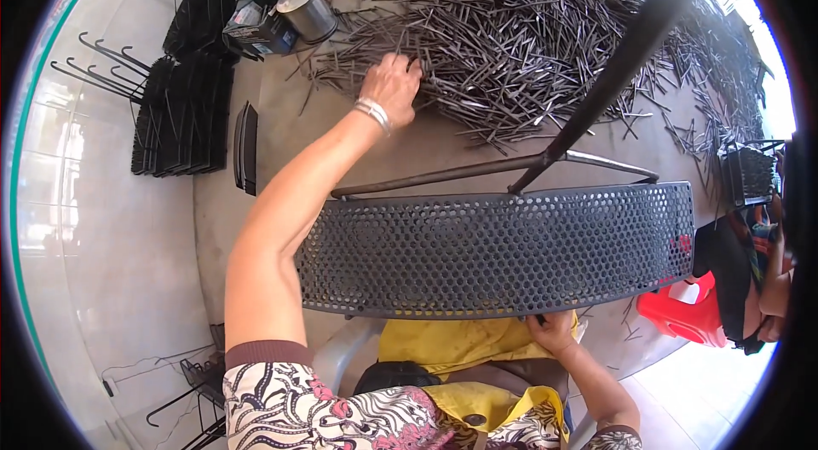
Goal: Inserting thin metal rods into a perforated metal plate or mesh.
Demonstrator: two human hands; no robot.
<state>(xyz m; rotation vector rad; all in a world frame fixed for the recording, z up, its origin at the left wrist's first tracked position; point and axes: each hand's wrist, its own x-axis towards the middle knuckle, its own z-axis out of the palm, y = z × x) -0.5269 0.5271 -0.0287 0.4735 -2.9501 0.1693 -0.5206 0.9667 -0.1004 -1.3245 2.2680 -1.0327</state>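
A dark perforated metal panel (pixel 503 250), curved and full of round holes, lies across my lap. My right hand (pixel 552 331) grips its near edge from below. My left hand (pixel 394 89), with silver bangles at the wrist, reaches far forward into a large heap of thin dark metal rods (pixel 528 41) spread over the floor. Its fingers are closed among the rods; whether they hold any I cannot tell. A bent metal bar frame (pixel 494 170) sits just beyond the panel.
Stacks of finished black panels with hooked wires (pixel 183 109) stand at the left. Tin cans (pixel 305 11) and small boxes sit at the top left. A red plastic stool (pixel 686 314) and another person (pixel 758 271) are at the right. A dark pole (pixel 630 49) slants across.
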